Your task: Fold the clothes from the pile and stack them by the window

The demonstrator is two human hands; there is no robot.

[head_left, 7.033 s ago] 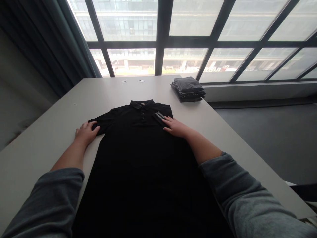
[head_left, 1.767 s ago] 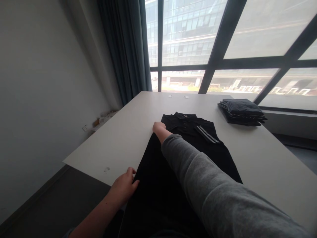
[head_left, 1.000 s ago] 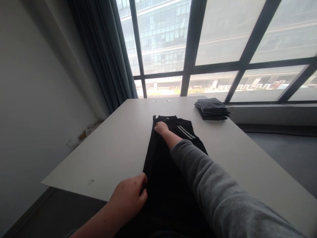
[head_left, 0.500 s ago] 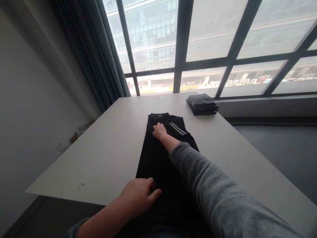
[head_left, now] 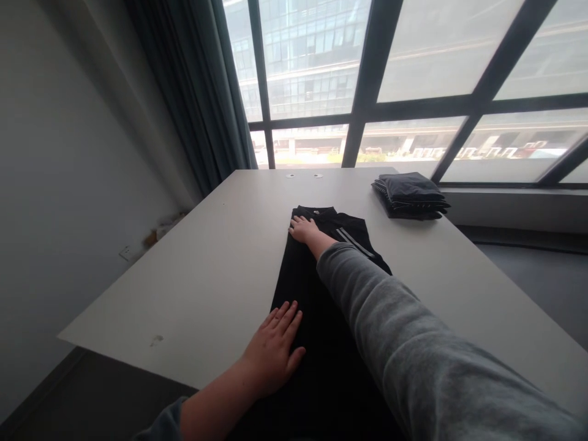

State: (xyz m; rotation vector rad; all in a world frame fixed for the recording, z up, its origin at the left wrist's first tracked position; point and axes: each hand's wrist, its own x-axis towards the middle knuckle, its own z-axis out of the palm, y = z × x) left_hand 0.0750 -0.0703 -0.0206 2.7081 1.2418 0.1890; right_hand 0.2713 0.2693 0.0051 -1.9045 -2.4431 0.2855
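Note:
A black collared shirt with two light stripes on its sleeve lies lengthwise on the white table, its collar away from me. My left hand rests flat on the near left side of the shirt, fingers stretched out. Farther up, just below the collar, my right hand lies on the cloth with its fingers spread. Neither hand grips anything. My right forearm, in a grey sleeve, covers part of the shirt's right side.
A stack of folded dark garments stands near the table's far right corner. Behind the table are large framed windows and a dark curtain. A white wall runs along the left, with a socket low on it.
Both hands have gone from curled fingers to flat, outstretched ones on the shirt. The right hand has moved slightly toward the collar's left side. The view has shifted a little left.

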